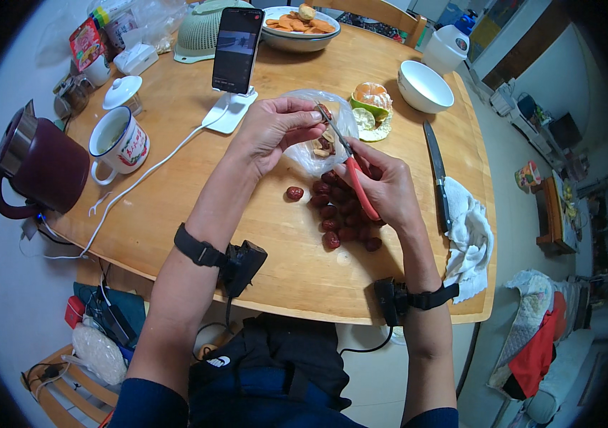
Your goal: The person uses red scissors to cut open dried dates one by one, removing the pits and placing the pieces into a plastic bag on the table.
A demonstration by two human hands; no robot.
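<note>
Between the thumb and fingers of my left hand (285, 125) is a dried red date (324, 111). My right hand (386, 184) grips a pair of scissors (358, 184) with red handles, and their blades reach up to that date. Below both hands lies a thin clear plastic bag (304, 152) with cut date pieces and pale slices (324, 147) on it. Several whole red dates (342, 214) are heaped on the wooden table under my right hand, which hides some of them. One single date (294, 193) sits apart to the left of the heap.
A kitchen knife (437, 176) lies at the right beside a white cloth (467, 241). Behind are a partly peeled citrus fruit (372, 96), a white bowl (425, 86) and a phone (237, 51) on a stand. An enamel mug (122, 142) and an electric kettle (50, 163) stand left, near a white cable (148, 171).
</note>
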